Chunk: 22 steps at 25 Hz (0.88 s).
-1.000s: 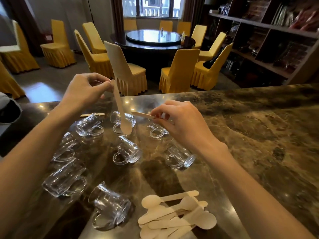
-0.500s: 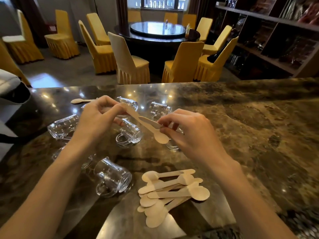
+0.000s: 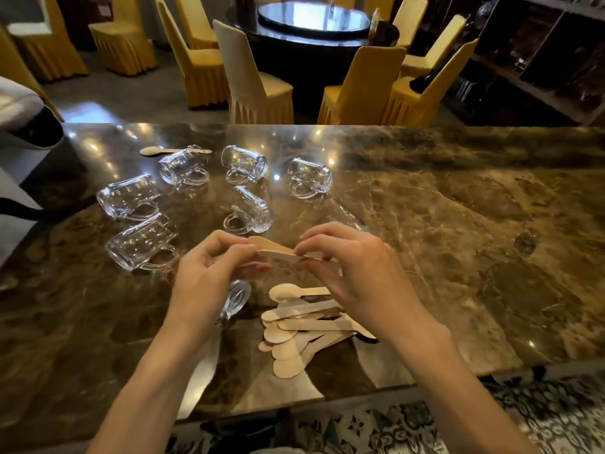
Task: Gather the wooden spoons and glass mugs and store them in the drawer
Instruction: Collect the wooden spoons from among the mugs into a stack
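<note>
We hold two stacked wooden spoons [image 3: 278,250] above the marble surface [image 3: 458,240], long axis running left-right, bowls toward the left. Left hand [image 3: 212,273] pinches the bowl end, right hand [image 3: 353,273] pinches the handle end; fingers of both closed on them, palms down. Spoon pile [image 3: 301,326] lies just near of them. Glass mugs [image 3: 248,162] lie tipped on their sides farther left.

surface: dark brown marble counter [image 3: 458,244], glossy | glass mugs [image 3: 244,162]: several lying on their sides at left and centre, one partly hidden near the front | pile of wooden spoons [image 3: 301,326]: front centre | single spoon [image 3: 154,151]: far left, beside a mug
</note>
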Available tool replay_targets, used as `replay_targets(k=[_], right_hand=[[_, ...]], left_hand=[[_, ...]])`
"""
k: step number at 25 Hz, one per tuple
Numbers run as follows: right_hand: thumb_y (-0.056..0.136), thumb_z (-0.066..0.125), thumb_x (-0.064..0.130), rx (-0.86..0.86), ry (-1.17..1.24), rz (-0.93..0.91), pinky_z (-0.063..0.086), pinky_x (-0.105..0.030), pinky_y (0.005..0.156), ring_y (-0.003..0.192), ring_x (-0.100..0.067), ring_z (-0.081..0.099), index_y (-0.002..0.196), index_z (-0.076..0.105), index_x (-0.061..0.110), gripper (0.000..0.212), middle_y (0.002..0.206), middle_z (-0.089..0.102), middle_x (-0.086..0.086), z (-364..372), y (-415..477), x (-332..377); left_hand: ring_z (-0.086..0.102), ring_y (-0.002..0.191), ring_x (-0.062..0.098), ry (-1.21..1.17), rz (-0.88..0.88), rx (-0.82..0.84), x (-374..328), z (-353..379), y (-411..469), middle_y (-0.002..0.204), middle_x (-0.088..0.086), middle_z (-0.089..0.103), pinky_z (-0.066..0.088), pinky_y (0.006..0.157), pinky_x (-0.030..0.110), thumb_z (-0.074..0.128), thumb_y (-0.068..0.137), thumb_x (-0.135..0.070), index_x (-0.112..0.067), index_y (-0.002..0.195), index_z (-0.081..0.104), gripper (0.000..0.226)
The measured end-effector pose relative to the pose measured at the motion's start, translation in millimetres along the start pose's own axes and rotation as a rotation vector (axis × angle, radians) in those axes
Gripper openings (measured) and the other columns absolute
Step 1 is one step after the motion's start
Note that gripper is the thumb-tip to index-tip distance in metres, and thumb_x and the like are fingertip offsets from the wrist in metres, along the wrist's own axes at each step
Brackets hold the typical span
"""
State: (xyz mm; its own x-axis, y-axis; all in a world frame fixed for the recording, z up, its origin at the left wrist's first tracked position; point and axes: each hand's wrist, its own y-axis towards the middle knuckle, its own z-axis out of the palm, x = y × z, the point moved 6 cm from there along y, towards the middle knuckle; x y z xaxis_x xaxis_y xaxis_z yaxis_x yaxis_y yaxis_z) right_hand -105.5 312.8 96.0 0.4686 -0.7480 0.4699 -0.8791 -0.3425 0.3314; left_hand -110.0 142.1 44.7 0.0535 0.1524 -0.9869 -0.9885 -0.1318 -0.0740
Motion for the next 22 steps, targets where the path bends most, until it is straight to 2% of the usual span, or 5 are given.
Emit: replay_targets(k=[5,10,13,17,22], right_hand=[[0.083,0.068,0.025,0.13,-0.061,-0.002,0.044,-0.029,0.07,0.081,-0.015,0.06,0.097,0.071,0.027,0.014,0.087,0.071,0.009,12,-12,-7],[0.088,0.061,0.029,0.3,-0.092,0.003,0.031,-0.023,0.072,0.091,-0.011,0.055,0.101,0.066,0.031,0.014,0.094,0.069,0.013,29,-21,-20],[0.089,0.061,0.026,0.366,-0.081,0.01,0.038,-0.024,0.08,0.093,-0.009,0.057,0.105,0.065,0.03,0.017,0.099,0.069,0.013,39,-27,-25],[0.089,0.06,0.021,0.449,-0.042,0.041,0.047,-0.033,0.084,0.092,-0.012,0.061,0.103,0.066,0.028,0.016,0.102,0.066,0.009,52,-32,-35],[0.091,0.057,0.023,0.454,-0.162,-0.011,0.032,-0.022,0.081,0.095,-0.013,0.059,0.103,0.065,0.032,0.017,0.104,0.066,0.012,64,-36,-40]], left_hand=[[0.07,0.075,0.02,-0.069,-0.169,0.091,35,-1,-24,0.088,0.01,0.073,0.051,0.069,0.025,0.066,0.077,-0.027,-0.021,0.076,0.07,0.007],[0.066,0.065,0.019,-0.107,-0.257,0.178,58,0,-38,0.083,0.013,0.072,0.054,0.061,0.023,0.073,0.069,-0.027,-0.023,0.072,0.069,0.007],[0.062,0.056,0.016,-0.072,-0.33,0.182,74,-1,-45,0.071,0.012,0.067,0.047,0.052,0.02,0.068,0.07,-0.024,-0.016,0.082,0.067,0.015],[0.056,0.045,0.011,0.358,-0.158,0.18,75,-10,-46,0.073,0.002,0.071,0.048,0.047,0.021,0.069,0.081,-0.02,-0.019,0.088,0.068,0.007],[0.055,0.061,0.006,0.777,0.156,0.196,63,-10,-52,0.078,-0.028,0.063,0.042,0.055,0.009,0.069,0.079,-0.031,-0.044,0.087,0.066,0.016]])
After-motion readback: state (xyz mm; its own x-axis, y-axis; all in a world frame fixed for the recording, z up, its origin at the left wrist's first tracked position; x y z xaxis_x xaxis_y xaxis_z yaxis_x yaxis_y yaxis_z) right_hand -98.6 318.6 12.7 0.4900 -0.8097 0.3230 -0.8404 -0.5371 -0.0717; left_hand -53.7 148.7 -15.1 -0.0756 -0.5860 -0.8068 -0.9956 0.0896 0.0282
